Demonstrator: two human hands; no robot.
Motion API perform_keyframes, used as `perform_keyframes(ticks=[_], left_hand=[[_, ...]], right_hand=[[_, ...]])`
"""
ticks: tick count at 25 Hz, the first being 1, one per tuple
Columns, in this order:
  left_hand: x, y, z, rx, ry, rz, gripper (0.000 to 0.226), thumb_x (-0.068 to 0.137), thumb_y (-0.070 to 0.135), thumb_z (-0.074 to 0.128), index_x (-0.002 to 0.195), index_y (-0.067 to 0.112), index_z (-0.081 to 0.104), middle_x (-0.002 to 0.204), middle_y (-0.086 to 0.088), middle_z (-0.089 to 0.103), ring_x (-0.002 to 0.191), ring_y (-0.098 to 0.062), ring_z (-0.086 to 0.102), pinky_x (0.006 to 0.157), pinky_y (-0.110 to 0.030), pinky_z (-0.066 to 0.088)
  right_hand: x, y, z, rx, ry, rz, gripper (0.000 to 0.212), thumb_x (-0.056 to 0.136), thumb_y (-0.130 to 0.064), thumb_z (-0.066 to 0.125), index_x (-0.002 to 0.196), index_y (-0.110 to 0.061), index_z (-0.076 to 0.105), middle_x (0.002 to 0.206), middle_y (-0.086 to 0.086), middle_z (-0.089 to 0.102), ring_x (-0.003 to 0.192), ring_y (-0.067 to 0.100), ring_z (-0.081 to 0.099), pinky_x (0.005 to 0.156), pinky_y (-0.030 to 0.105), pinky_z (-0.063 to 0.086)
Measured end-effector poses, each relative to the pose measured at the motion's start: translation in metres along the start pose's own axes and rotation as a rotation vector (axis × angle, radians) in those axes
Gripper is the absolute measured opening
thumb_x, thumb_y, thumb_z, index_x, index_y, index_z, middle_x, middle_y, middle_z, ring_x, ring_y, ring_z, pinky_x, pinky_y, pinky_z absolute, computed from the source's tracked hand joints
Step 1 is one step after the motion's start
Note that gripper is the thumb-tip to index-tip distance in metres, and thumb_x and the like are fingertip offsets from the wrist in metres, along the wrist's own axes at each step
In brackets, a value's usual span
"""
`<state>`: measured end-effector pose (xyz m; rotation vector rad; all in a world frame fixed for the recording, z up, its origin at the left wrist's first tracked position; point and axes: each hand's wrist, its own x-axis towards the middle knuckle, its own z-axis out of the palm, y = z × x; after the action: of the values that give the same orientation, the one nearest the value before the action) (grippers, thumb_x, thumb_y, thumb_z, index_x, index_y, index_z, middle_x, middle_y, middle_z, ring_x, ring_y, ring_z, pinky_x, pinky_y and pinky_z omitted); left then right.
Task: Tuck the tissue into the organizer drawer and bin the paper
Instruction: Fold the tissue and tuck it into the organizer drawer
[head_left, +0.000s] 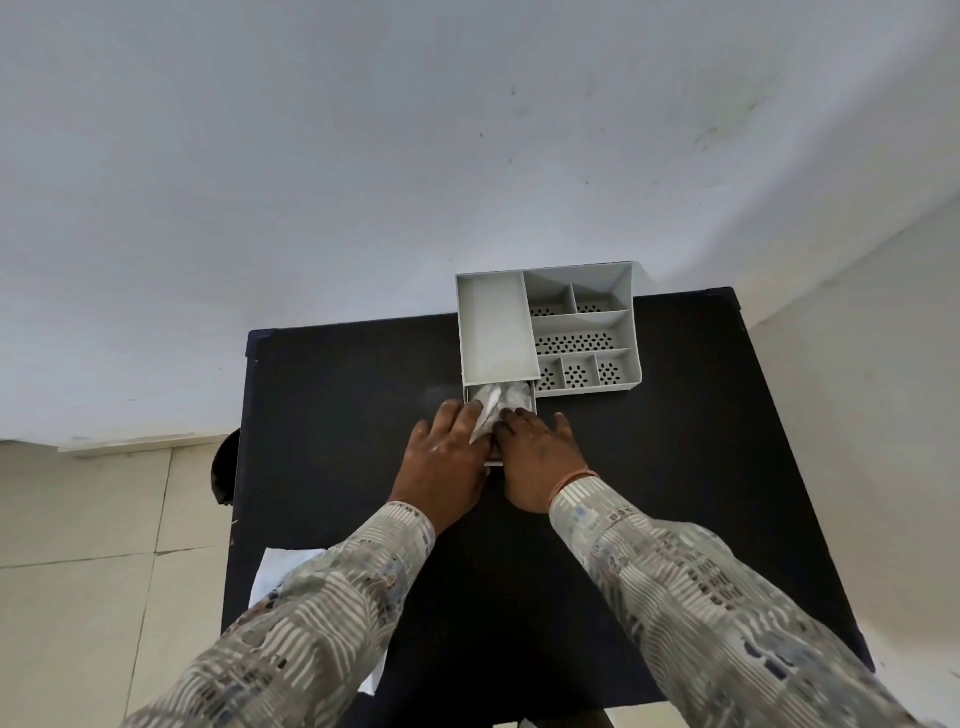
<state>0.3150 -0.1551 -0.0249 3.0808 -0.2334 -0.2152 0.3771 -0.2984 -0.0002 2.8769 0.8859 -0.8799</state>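
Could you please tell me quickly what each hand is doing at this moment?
Left hand: fingers on the tissue in the open drawer; a closed grip cannot be told.
Right hand: the same.

black table against a white wall — tiled floor beside it.

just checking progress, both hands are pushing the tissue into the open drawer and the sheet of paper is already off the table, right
Not quite. The head view shows both hands, left hand and right hand, pressing the tissue into the open drawer of the organizer, but the paper is not off the table: it lies at its near left edge, partly under the left sleeve.
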Motion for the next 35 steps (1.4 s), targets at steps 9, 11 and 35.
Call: perform_keyframes(ticks=[9, 11, 35], left_hand=[[0.01, 0.004, 0.005, 0.077, -0.165, 0.103, 0.059, 0.098, 0.033, 0.054, 0.152, 0.011, 0.055, 0.163, -0.013, 0.05, 0.16, -0.032, 0.03, 0.129, -0.06, 0.019], [0.01, 0.007, 0.004, 0.122, -0.186, 0.129, 0.055, 0.098, 0.032, 0.055, 0.149, 0.01, 0.059, 0.158, -0.013, 0.056, 0.157, -0.03, 0.036, 0.129, -0.06, 0.017], [0.022, -0.003, -0.014, 0.005, -0.113, 0.018, 0.05, 0.099, 0.026, 0.063, 0.149, 0.025, 0.058, 0.155, -0.008, 0.058, 0.129, -0.034, 0.063, 0.102, -0.049, 0.051]], right_hand=[[0.0, 0.003, 0.012, 0.052, 0.034, -0.054, 0.093, 0.091, -0.031, 0.063, 0.168, -0.016, 0.013, 0.178, 0.006, 0.007, 0.164, 0.025, 0.011, 0.13, 0.063, 0.009], [0.009, 0.005, 0.006, 0.012, -0.053, -0.032, 0.093, 0.092, -0.032, 0.062, 0.168, -0.017, 0.011, 0.179, 0.005, 0.004, 0.164, 0.024, 0.009, 0.128, 0.066, 0.008], [-0.018, 0.001, 0.016, 0.071, 0.131, 0.169, 0.07, 0.085, -0.028, 0.07, 0.15, -0.022, 0.043, 0.145, 0.003, 0.054, 0.122, 0.032, 0.062, 0.092, 0.047, 0.053]])
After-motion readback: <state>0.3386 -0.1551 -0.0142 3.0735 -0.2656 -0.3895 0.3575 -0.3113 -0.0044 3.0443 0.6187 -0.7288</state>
